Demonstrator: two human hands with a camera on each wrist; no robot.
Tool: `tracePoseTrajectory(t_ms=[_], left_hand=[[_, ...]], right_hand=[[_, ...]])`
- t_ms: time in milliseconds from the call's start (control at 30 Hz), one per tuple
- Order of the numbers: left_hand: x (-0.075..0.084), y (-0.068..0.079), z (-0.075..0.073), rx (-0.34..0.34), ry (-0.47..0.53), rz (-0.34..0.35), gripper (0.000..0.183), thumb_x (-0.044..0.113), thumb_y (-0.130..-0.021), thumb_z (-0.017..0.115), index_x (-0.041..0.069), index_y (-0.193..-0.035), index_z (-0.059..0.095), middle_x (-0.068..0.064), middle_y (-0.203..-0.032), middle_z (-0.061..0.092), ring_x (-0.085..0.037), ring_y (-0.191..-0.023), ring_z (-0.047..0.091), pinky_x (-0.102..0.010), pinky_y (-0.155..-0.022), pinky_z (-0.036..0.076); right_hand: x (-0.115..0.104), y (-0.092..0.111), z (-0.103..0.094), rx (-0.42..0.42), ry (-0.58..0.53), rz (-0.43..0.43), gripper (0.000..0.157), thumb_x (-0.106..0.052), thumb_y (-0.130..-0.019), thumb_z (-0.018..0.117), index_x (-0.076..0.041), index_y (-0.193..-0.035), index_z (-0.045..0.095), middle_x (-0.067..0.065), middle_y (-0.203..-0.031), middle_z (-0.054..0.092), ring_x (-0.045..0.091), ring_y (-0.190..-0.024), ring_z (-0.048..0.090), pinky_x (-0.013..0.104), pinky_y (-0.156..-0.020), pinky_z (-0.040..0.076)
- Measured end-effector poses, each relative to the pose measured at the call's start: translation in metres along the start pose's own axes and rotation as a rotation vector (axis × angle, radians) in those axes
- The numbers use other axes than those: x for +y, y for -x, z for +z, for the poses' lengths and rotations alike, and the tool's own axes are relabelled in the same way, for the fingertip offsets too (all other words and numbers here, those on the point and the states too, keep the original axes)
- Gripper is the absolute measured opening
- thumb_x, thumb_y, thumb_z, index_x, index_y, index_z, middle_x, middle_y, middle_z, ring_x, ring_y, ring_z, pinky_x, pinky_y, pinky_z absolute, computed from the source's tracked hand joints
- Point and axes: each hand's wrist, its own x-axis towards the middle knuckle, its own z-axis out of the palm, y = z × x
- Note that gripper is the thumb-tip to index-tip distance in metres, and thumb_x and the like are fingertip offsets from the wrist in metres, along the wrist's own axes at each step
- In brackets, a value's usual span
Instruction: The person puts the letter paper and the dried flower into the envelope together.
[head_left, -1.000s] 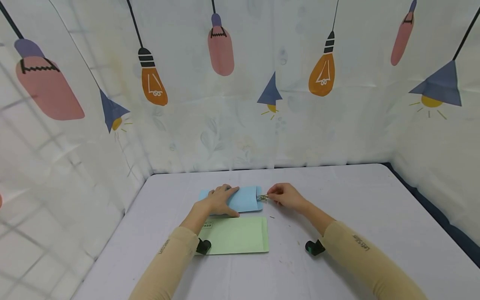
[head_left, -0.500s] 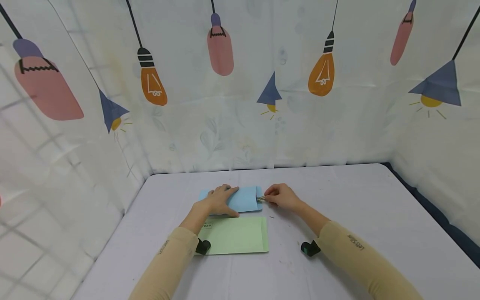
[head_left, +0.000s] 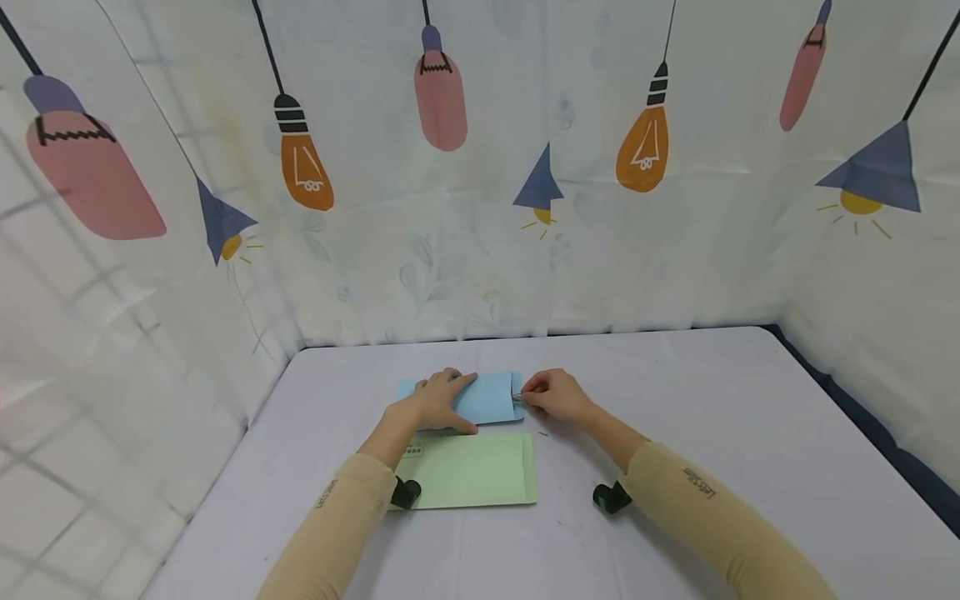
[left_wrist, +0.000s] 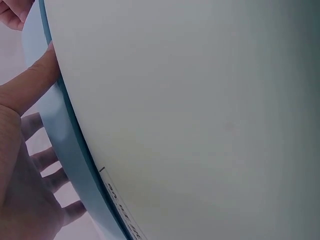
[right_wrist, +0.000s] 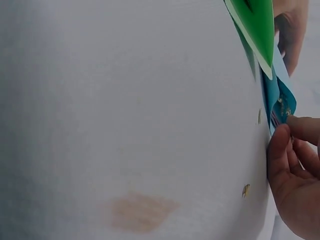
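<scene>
A light blue envelope (head_left: 491, 398) lies flat near the back of the table, its mouth facing right. My left hand (head_left: 437, 403) rests on its left part, fingers spread; the left wrist view shows the thumb on the blue edge (left_wrist: 67, 112). At the mouth, my right hand (head_left: 561, 395) pinches a thin, gold-coloured item (head_left: 517, 399) between thumb and fingertips. Part of that item (right_wrist: 282, 106) is inside the mouth in the right wrist view; its exact kind is too small to tell. A pale green envelope (head_left: 472, 471) with a small printed box lies just in front.
Small gold flecks (right_wrist: 246, 190) and a brownish stain (right_wrist: 142, 212) are on the white tablecloth (head_left: 675, 400) right of the envelopes. A curtain (head_left: 480, 250) printed with lamps hangs behind the table. Dark cloth (head_left: 885, 425) runs along its right side.
My right hand has moved left toward the blue envelope, and less of the gold-coloured item shows outside the mouth. The left hand and both envelopes have stayed put.
</scene>
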Motion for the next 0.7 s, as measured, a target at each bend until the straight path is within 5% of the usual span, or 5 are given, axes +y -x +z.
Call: tracePoseTrajectory(t_ms=[433,700], left_hand=[[-0.001,0.001,0.0,-0.008,0.012,-0.004,0.103,0.057,-0.081,0.083,0.02,-0.163,0.033,-0.014,-0.158,0.034,-0.037,-0.145,0.032,-0.062,-0.114,0.026],[0.001,0.002,-0.001,-0.008,0.022,-0.004,0.103,0.056,-0.081,0.083,0.02,-0.163,0.033,-0.014,-0.158,0.033,-0.038,-0.146,0.032,-0.062,-0.115,0.025]], right_hand=[[-0.005,-0.005,0.01,0.034,0.011,-0.007,0.009,-0.011,-0.096,0.074,-0.004,-0.091,0.074,0.002,-0.068,0.065,0.013,-0.056,0.058,0.026,-0.056,0.048],[-0.009,-0.005,0.013,0.041,0.003,-0.014,0.006,-0.009,-0.096,0.073,-0.004,-0.098,0.077,0.0,-0.083,0.069,0.013,-0.066,0.06,0.026,-0.061,0.052]])
